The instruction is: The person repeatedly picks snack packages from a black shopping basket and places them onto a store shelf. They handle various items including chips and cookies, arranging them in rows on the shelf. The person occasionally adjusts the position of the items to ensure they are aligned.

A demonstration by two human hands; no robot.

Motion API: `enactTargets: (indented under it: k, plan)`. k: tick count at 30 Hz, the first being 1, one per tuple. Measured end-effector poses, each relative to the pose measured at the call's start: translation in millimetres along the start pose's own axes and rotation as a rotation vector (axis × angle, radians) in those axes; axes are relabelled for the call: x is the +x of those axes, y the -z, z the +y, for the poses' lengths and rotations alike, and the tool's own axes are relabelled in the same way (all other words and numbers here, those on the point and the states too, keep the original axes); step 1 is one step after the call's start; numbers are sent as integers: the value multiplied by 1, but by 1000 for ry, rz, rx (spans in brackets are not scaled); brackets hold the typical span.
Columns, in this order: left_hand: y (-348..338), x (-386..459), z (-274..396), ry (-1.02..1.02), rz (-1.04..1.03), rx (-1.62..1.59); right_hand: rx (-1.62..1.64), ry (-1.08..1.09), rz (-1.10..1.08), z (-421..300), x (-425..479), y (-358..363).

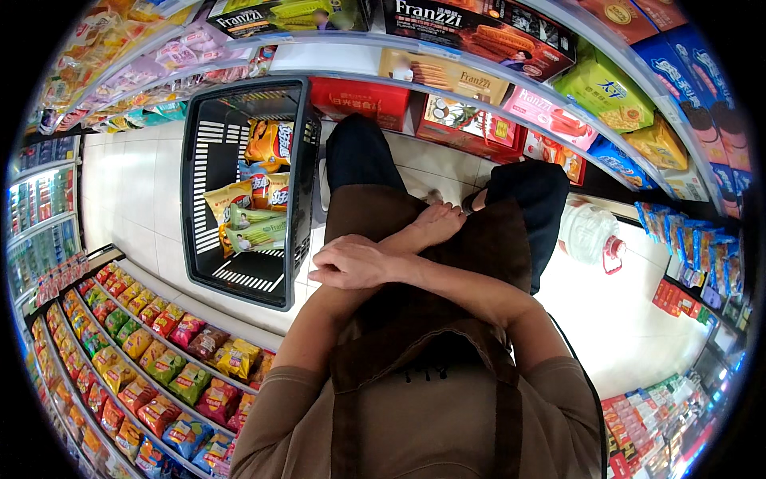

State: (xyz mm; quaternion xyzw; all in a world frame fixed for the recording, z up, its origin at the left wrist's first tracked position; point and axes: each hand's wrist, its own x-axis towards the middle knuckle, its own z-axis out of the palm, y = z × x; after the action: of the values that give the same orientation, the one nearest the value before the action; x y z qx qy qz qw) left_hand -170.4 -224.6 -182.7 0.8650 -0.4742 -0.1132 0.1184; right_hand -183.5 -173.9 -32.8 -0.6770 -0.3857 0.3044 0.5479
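My forearms cross over the brown apron (383, 206) on my lap, the right one on top. My right hand (353, 263) is at the left, its fingers curled in and no object visible in it. Further up and right, my left hand (437, 224) rests on the apron, knuckles up, its fingertips hidden. Left of my hands stands a black plastic shopping basket (297, 197). Inside it are orange snack bags (269, 142), a yellow snack bag (227, 200) and green Franzzi packets (260, 233).
Shelves of Franzzi cookie boxes (479, 36) and red gift boxes (359, 102) stand before my knees. Racks of snack bags (185, 383) run along the lower left. A large clear plastic jug (589, 233) with a red handle lies on the tiled floor (622, 323) at the right.
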Motion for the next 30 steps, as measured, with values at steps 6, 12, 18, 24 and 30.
enactTargets:
  k: [6,12,18,24,30]
  plan:
    - [10,-3,2,-1,44,-20,-70,-31,95,20,-19,14]
    - [11,-4,4,23,41,-71,-130,-57,131,31,-31,24]
    - [4,-3,-3,6,36,-154,-49,-25,114,17,-24,27]
    - [2,-6,-4,37,21,-171,58,131,69,-5,-13,18]
    - [8,-5,0,63,-5,-143,-15,21,32,-7,-12,15]
